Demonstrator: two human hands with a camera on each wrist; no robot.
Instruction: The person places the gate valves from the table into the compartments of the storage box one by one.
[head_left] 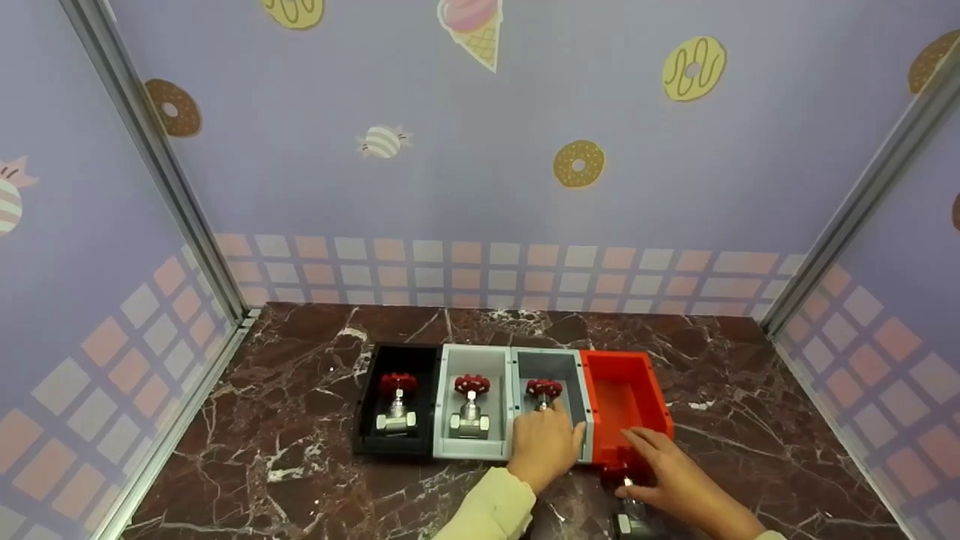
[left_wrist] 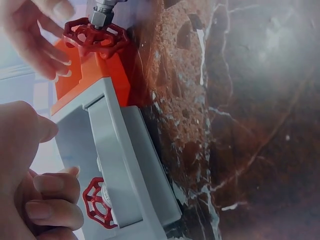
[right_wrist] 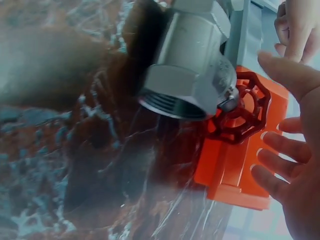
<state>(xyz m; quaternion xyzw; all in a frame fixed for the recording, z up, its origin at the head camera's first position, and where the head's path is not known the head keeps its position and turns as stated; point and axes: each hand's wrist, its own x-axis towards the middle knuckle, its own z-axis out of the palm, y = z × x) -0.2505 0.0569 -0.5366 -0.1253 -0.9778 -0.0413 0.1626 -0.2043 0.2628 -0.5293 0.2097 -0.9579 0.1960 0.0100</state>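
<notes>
In the head view my left hand [head_left: 546, 444] reaches over the grey bin [head_left: 564, 361], which holds a valve with a red handwheel [head_left: 544, 388]. The left wrist view shows that hand's index finger close to the handwheel [left_wrist: 99, 202], its other fingers loosely curled and the thumb apart. My right hand [head_left: 679, 476] is beside another metal valve [head_left: 630, 521] at the front of the orange bin [head_left: 619, 375]. Its fingers and thumb are spread about this valve's red handwheel [right_wrist: 242, 107], with a gap showing in the right wrist view. The valve's threaded body [right_wrist: 182, 65] points away from the bin.
Joined in a row with the grey and orange bins are a black bin [head_left: 367, 442] and a white bin [head_left: 469, 450]. Each holds a red-wheeled valve. They stand on a dark red marbled tabletop [head_left: 300, 420], with patterned panels [head_left: 465, 195] behind and at both sides.
</notes>
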